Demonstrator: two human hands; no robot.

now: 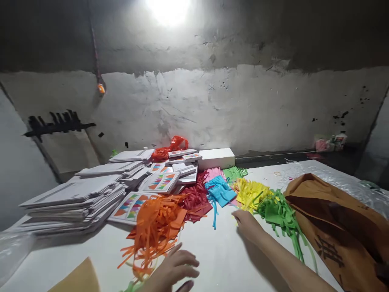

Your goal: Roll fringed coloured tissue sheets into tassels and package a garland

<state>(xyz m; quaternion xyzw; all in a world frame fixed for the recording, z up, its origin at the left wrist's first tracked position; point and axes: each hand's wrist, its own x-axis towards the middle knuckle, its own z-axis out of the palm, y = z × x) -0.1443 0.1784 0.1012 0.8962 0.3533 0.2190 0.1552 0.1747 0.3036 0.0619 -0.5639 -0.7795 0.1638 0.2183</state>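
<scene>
Yellow fringed paper [251, 192] lies just beyond the right hand [247, 224], whose grip I cannot tell, and orange fringed paper [160, 217] beyond the left hand [174, 268], fingers spread apart.

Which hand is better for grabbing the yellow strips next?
Probably the right hand: it is just in front of the yellow strips, while the left hand is farther away, beside the orange strips.

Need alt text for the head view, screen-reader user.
Over a white table, a person's right hand is at the near edge of yellow fringe; the left hand, fingers spread, is beside orange fringe. Dark red fringe and blue fringe lie between the piles. White stacks stand left, a brown bag right.
</scene>
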